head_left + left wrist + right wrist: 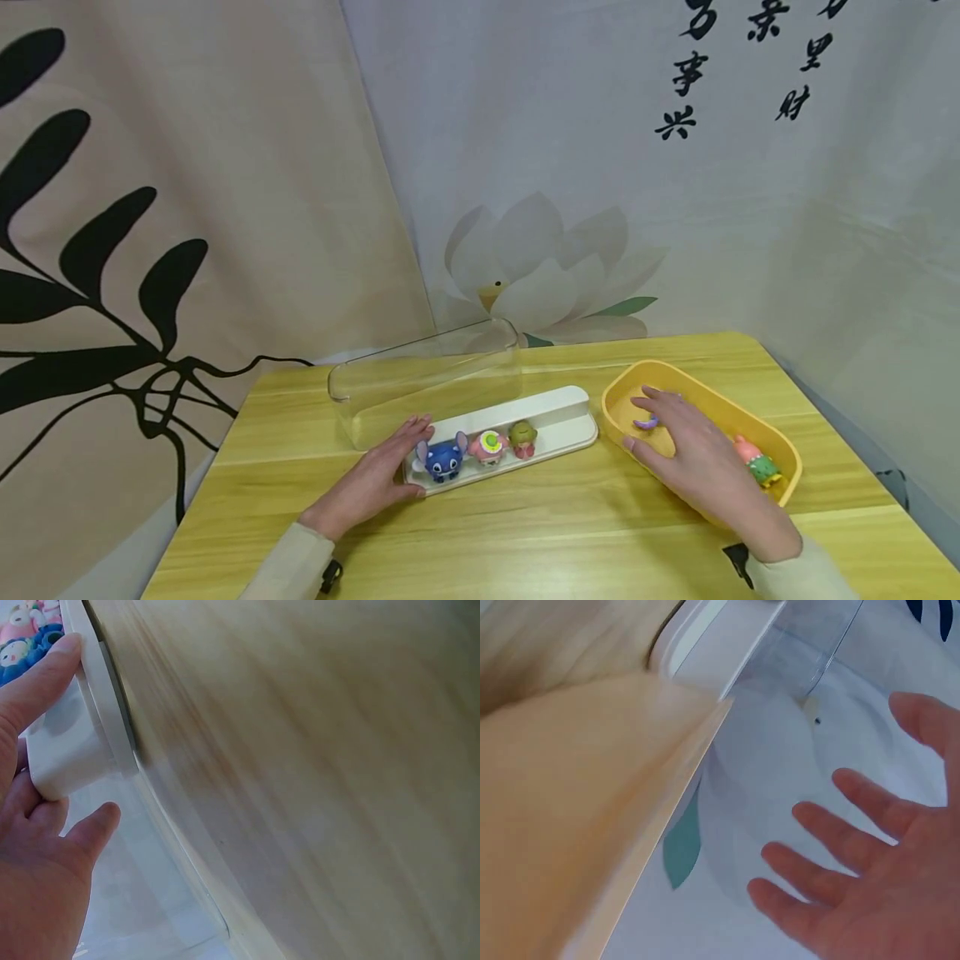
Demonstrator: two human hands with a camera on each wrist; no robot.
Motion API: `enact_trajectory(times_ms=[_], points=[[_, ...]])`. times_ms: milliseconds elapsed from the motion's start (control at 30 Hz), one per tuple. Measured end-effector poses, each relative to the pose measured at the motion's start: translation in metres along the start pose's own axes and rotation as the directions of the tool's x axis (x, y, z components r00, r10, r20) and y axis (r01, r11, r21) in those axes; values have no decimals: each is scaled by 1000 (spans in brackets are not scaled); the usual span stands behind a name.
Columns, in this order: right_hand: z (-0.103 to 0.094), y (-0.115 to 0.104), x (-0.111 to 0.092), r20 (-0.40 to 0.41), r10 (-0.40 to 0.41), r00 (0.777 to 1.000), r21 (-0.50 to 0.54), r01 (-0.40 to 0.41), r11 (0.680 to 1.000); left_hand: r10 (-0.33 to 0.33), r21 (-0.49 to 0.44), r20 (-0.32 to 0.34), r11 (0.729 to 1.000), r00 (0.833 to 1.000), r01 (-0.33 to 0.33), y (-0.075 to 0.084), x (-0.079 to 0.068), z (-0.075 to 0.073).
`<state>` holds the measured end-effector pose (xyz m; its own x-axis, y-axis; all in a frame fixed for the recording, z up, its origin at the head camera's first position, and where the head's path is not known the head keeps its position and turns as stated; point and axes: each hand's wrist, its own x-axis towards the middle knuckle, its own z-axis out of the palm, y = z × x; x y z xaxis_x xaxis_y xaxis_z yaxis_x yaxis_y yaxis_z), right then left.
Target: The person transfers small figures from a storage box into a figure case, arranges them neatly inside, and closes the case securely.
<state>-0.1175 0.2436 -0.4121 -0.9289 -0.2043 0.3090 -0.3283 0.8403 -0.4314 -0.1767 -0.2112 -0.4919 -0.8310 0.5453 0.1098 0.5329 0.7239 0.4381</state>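
Observation:
My left hand (pixel 375 475) grips the left end of a long white display tray (pixel 572 429), its thumb at the front edge and fingers along the back. On the tray stand a blue big-eared figurine (pixel 444 460), a pink one with a green and yellow top (pixel 490 447) and a green-headed one with a pink body (pixel 522 437). My right hand (pixel 697 454), fingers spread and holding nothing, hovers over a yellow tray (pixel 622 398). Inside that, a pink and green figurine (pixel 761 465) lies by the far wall, and a small purple piece (pixel 647 423) shows between thumb and fingers.
Behind the white tray, a clear plastic cover (pixel 427 375) stands on the wooden table (pixel 525 542). A printed cloth (pixel 540 167) hangs right behind the table's back edge. The yellow tray sits toward the table's right edge.

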Motion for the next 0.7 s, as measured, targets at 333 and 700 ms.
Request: enact_trajectory(times_ms=[333,700], points=[[-12,44,-17,-46,22,999,-137,-28,990,3,2,3,1000,1000,-3,0,0,-1],[-12,77,-25,72,119,990,-215,-102,971,2,11,0,1000,1000,-2,2,-1,-2]])
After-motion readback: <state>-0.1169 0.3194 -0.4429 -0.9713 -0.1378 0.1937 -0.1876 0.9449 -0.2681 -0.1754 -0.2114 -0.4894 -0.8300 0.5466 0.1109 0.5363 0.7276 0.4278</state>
